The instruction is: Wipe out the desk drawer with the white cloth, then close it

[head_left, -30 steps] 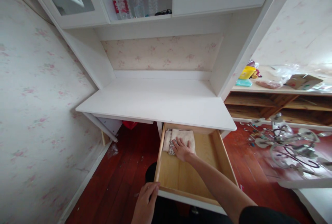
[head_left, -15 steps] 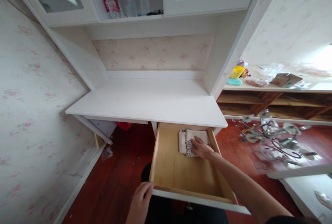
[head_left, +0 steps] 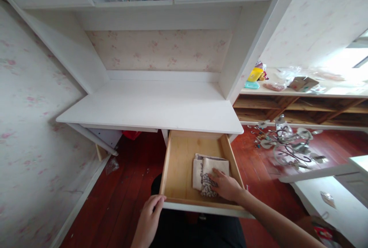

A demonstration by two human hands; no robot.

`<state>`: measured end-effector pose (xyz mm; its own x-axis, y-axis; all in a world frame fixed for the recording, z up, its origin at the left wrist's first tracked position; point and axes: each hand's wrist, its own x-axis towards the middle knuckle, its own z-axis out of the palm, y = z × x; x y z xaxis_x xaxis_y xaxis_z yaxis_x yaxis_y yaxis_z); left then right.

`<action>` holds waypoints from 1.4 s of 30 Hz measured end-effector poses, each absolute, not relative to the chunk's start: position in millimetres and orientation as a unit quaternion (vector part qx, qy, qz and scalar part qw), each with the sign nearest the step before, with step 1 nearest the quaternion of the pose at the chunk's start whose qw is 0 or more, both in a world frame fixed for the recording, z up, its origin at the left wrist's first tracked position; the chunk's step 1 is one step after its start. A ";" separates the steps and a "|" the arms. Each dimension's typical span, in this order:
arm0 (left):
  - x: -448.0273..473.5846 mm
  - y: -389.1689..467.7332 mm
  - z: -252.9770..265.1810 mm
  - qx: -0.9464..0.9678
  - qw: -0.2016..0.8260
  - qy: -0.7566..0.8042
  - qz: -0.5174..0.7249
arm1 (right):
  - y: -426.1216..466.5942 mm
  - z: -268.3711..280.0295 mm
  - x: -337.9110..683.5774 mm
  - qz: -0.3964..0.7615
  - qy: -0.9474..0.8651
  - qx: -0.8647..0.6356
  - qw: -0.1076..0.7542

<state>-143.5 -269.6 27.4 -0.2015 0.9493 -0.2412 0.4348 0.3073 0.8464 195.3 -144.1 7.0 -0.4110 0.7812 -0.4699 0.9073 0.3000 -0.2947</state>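
Red flr [head_left: 126, 186], wht desk [head_left: 161, 104], R hand [head_left: 228, 187] on cloth [head_left: 204, 168]

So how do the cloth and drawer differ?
The cloth is pale with a dark pattern, while the drawer is plain wood inside. The cloth lies folded; the drawer is pulled open. The cloth is smaller, covering part of the drawer's bottom. Both are touched: the cloth by your right hand, the drawer by your left hand.
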 end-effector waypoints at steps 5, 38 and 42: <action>-144.6 -266.9 28.7 0.498 0.400 0.702 0.315 | -157.9 12.8 193.8 -0.270 0.803 0.516 0.128; -138.8 -280.0 -2.0 0.543 0.238 0.722 0.357 | -57.6 -6.8 3.9 -0.162 0.814 0.540 0.138; -138.0 -281.2 -3.4 0.558 0.195 0.718 0.366 | -37.6 -10.1 1.5 -0.164 0.803 0.554 0.145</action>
<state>-138.0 -281.2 -3.4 -0.3003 0.9452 0.1280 0.6591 0.1086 0.7442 1.5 -37.6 -10.1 -0.3441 0.8425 -0.4145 0.9376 0.3319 -0.1036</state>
